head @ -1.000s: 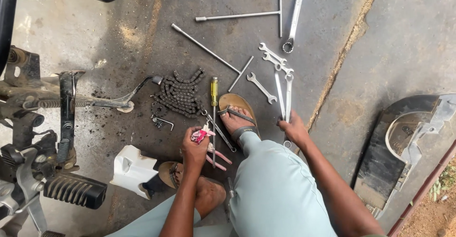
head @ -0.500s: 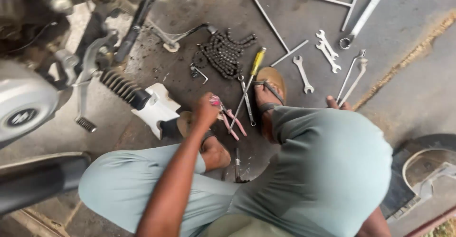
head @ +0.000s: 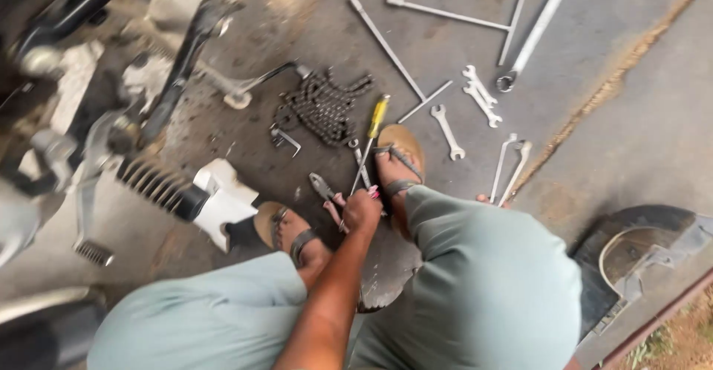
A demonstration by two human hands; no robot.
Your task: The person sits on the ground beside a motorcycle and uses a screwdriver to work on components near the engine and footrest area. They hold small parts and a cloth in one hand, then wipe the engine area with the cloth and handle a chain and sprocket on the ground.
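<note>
Grey concrete floor (head: 639, 140), oily near the motorcycle. Left hand (head: 362, 210) is clenched around pink-handled pliers (head: 327, 192), low between the two sandalled feet. Right hand (head: 486, 201) is almost wholly hidden behind the knee, only fingertips showing by two spanners (head: 509, 168); grasp cannot be told. Risk, judged: the greasy handles may slip and pinch a finger or bare toes; the loose drive chain (head: 323, 106) and yellow-handled screwdriver (head: 369, 141) lie just beside the foot and could be kicked. Count: one chain, one screwdriver, about five small spanners, three long rods or bars.
</note>
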